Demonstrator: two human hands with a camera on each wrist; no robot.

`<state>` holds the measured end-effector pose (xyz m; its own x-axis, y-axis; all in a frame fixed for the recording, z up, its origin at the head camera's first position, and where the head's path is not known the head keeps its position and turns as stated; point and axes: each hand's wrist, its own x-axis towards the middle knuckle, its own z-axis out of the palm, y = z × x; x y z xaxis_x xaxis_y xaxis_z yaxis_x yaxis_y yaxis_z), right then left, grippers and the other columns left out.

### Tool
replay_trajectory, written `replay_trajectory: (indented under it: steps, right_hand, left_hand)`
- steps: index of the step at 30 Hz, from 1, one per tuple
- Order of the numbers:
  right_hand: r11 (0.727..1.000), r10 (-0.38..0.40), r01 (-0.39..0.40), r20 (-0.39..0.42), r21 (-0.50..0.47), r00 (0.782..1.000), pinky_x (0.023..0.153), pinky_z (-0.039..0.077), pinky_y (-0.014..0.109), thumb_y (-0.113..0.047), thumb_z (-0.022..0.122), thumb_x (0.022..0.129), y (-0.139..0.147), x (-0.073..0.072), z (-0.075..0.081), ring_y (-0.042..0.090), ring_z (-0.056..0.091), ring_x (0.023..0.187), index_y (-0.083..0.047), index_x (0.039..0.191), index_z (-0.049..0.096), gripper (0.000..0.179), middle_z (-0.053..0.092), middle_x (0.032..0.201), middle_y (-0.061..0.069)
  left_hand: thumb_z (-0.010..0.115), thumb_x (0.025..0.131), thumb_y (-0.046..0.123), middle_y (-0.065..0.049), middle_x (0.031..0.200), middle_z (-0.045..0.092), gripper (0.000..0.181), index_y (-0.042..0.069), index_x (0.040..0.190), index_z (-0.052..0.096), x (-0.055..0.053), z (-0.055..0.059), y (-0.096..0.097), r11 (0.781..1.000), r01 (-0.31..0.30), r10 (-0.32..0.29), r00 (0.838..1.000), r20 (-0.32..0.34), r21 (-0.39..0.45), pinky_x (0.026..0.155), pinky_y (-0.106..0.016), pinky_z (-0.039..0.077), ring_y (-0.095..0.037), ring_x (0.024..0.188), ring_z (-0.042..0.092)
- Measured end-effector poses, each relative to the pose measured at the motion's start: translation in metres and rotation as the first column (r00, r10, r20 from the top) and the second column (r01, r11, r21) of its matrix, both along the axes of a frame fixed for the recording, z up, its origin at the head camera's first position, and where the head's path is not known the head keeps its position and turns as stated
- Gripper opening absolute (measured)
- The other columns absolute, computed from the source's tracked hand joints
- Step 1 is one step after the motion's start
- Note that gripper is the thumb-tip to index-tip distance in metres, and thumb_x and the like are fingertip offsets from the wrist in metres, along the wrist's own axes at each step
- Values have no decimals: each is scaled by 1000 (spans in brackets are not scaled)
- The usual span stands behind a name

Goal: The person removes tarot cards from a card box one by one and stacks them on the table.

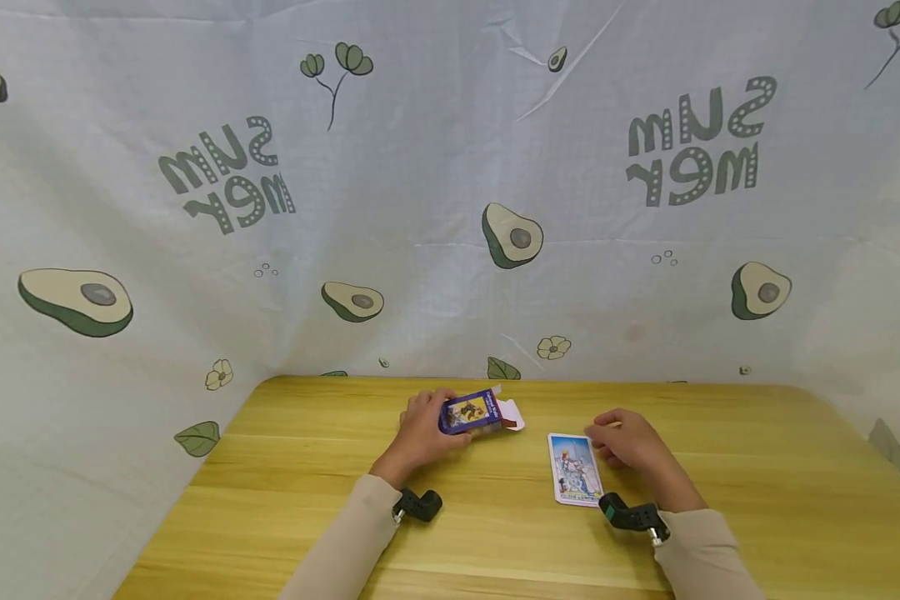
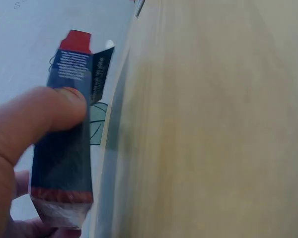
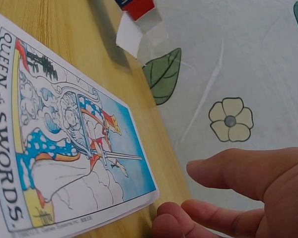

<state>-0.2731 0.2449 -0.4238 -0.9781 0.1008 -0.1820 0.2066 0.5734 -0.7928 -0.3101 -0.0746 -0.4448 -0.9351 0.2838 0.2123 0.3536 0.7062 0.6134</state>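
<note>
My left hand [image 1: 437, 427] grips a blue card box [image 1: 468, 412] just above the wooden table [image 1: 307, 483], its open flap [image 1: 512, 414] pointing right. In the left wrist view the thumb [image 2: 35, 119] presses the side of the box [image 2: 63, 163], whose red flap [image 2: 75, 39] stands out at the far end. A face-up stack of tarot cards [image 1: 574, 469] lies on the table right of centre; its top card [image 3: 64, 144] reads Queen of Swords. My right hand [image 1: 607, 440] rests beside the stack's far right corner, its fingers [image 3: 223, 171] loosely curled and holding nothing.
A pale cloth [image 1: 450, 208] printed with avocados and lettering hangs behind and around the table. A black camera mount sits on each wrist [image 1: 420, 505] [image 1: 632, 513]. Bare tabletop stretches to both sides and toward me.
</note>
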Motion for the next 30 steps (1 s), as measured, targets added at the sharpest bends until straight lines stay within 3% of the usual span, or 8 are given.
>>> replay_trajectory:
  steps: [9,22,30]
  right_hand:
    - [1000,-2,2,-2,-3,1000,64,50,28,-22,59,94,1,-1,1,21,56,73,9,123,48,44,63,91,16]
    - [1000,-9,9,2,-16,1000,64,49,27,-24,58,95,4,-1,2,22,56,74,9,124,46,45,61,91,16]
    - [1000,4,-4,-67,10,998,65,50,29,-25,58,95,3,3,8,23,56,75,8,123,48,44,61,91,15]
  left_hand:
    - [80,77,40,-11,119,52,66,16,132,53,0,-2,-2,997,-34,34,999,0,-69,84,-44,31,-28,108,39]
    - [81,77,37,-14,119,49,66,13,133,54,5,1,-4,994,-33,33,999,-2,-108,83,-43,32,-28,104,38]
    - [78,79,40,-16,128,45,79,14,144,43,5,5,-2,996,-30,31,999,17,-79,92,-47,33,-30,113,38]
